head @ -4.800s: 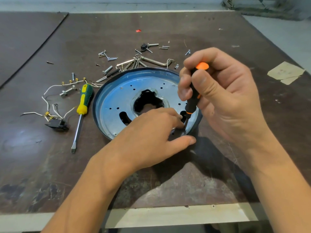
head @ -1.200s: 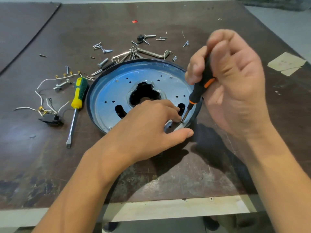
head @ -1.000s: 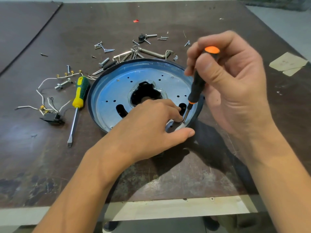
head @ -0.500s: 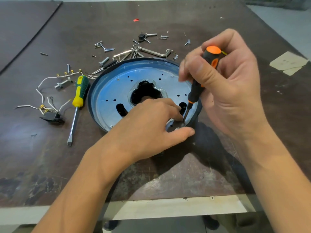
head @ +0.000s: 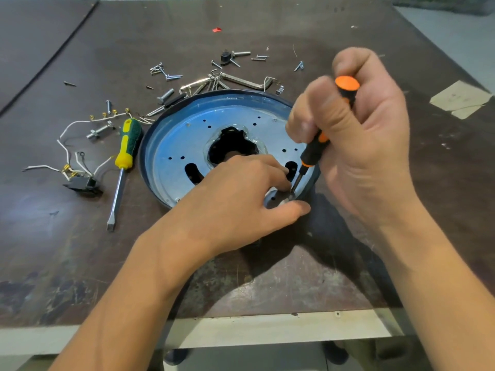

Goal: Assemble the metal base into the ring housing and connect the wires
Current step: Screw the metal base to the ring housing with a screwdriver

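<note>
- Right hand [head: 369, 145] has rolled its fingers a touch round the screwdriver [head: 313, 151] since half a second back, and the tip stays planted on the same spot.
- Screwdriver stands steep, orange cap up and leaning away to the right, tip down on the near right edge of the base [head: 187, 151].
- Base lies flat inside the dark ring housing [head: 143, 156], mid-table [head: 80, 250], jagged centre hole facing up.
- Right hand wraps the handle, thumb across it.
- Left hand [head: 241, 199] rests on the base, thumb and forefinger curled close at the tip. I cannot tell what they pinch.
- Wires [head: 67, 129] lie well left, beside a green screwdriver [head: 126, 148].
</note>
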### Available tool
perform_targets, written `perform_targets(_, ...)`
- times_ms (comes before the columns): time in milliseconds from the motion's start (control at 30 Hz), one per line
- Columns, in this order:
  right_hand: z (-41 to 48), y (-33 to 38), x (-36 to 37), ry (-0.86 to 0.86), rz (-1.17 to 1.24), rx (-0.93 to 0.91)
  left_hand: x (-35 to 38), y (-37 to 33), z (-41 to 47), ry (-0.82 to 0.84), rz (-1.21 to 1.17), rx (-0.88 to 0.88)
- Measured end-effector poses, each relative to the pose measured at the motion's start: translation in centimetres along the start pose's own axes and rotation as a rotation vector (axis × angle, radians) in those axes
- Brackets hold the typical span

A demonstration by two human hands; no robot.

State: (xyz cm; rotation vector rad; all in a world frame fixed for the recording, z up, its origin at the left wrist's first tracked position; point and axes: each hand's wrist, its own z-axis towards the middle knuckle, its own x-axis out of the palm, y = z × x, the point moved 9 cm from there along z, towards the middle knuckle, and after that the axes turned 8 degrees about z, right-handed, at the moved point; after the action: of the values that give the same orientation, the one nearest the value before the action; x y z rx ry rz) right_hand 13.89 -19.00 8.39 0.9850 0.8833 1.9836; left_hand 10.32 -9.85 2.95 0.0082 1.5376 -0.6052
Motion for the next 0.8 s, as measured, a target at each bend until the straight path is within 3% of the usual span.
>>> perform_targets(133,0.2,-0.6,-0.6,-0.01,0.078,0.072,0.0,-0.1,0.1,0.004,0.008,-0.008)
perform_targets(300,-0.1,-0.1,0.2,0.043,-0.077,-0.009,-0.1,0.0,0.1,-0.004,0.017,-0.004)
perform_targets(500,-0.1,-0.3,0.4,0.044,0.023,0.02,0.0,0.1,0.0,-0.015,0.008,-0.006)
perform_targets(800,0.1,0.1,-1.0,-0.062,-0.014,-0.01,0.0,0.1,0.1,-0.006,0.021,-0.002)
